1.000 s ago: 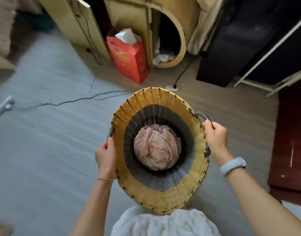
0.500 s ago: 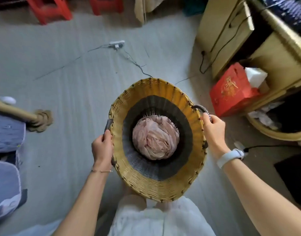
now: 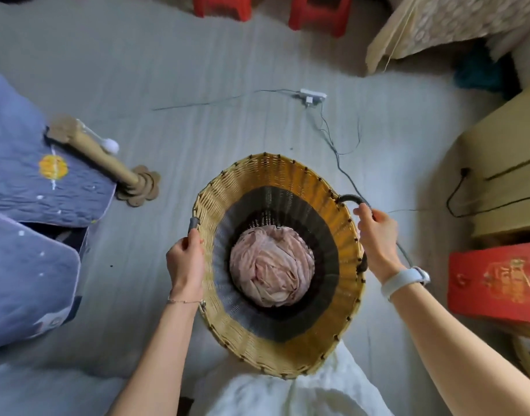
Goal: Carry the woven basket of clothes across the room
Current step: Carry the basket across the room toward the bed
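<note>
A round woven basket [image 3: 266, 172], yellow at the rim with grey and dark bands lower down, hangs in front of me above the floor. A bundle of pale pink clothes [image 3: 271, 270] lies at its bottom. My left hand [image 3: 185, 262] grips the dark handle on the basket's left side. My right hand [image 3: 376, 237], with a pale watch band on the wrist, grips the dark loop handle on the right side. My white garment shows below the basket.
A blue quilted bed [image 3: 32, 235] fills the left. A cardboard scratching post [image 3: 107, 163] stands beside it. A white power strip [image 3: 311, 96] and its cables trail across the grey floor. A red box [image 3: 495, 280] and beige furniture [image 3: 504, 175] stand right; red stools [image 3: 317, 13] at the back.
The view has swung to the left: the red box and furniture slid to the right edge, and the bed and red stools came into sight. Both hands keep their grip on the basket.
</note>
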Tool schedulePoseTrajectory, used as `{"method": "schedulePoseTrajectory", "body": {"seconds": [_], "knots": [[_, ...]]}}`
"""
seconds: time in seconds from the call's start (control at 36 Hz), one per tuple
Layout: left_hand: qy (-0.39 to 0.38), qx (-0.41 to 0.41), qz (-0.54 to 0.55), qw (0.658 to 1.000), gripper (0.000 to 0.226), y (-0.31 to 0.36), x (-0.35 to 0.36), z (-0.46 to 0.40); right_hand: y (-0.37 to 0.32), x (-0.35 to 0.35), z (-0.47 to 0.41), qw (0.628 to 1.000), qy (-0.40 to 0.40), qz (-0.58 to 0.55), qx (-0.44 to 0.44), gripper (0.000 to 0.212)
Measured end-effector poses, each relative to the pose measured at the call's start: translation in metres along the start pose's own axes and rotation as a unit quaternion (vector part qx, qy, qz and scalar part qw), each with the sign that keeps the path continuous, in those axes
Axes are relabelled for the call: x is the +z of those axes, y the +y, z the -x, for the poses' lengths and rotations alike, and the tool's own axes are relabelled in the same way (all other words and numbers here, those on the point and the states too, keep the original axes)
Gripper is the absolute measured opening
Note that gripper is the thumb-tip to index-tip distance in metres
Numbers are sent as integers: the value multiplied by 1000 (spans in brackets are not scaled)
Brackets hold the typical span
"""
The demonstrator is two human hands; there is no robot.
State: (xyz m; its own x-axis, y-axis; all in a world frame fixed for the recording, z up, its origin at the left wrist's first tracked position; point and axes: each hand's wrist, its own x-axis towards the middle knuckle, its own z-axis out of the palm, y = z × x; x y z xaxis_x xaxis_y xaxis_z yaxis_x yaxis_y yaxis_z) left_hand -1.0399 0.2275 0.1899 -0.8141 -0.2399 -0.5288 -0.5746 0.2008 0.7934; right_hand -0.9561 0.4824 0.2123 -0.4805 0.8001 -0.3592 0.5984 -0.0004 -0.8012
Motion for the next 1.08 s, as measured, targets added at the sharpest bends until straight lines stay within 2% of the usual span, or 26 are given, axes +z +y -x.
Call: {"method": "schedulePoseTrajectory", "body": {"seconds": [0.19,0.42,0.69,0.78,0.83,0.89,0.97,1.08], "knots": [[51,-10,39,998,36,59,6,-80,-78,75,-62,999,-41,-9,-21,46],[88,-9,58,994,31,144,43,-189,-175,152,-163,996,-66,-4,-67,48],[156,-56,123,978,31,252,79,-314,-323,267,-279,986,-131,30,-103,47],[160,-69,131,976,38,271,77,-354,-363,304,-302,982,-148,36,-113,47],[145,-80,139,976,62,285,75,-381,-387,334,-316,979,-154,52,-122,48],[133,-84,143,977,73,299,70,-409,-410,365,-328,978,-154,59,-131,47],[129,-85,146,977,63,327,61,-455,-448,417,-342,975,-160,72,-136,46],[180,-71,138,971,49,362,43,-534,-494,490,-363,974,-169,69,-137,46]]}}
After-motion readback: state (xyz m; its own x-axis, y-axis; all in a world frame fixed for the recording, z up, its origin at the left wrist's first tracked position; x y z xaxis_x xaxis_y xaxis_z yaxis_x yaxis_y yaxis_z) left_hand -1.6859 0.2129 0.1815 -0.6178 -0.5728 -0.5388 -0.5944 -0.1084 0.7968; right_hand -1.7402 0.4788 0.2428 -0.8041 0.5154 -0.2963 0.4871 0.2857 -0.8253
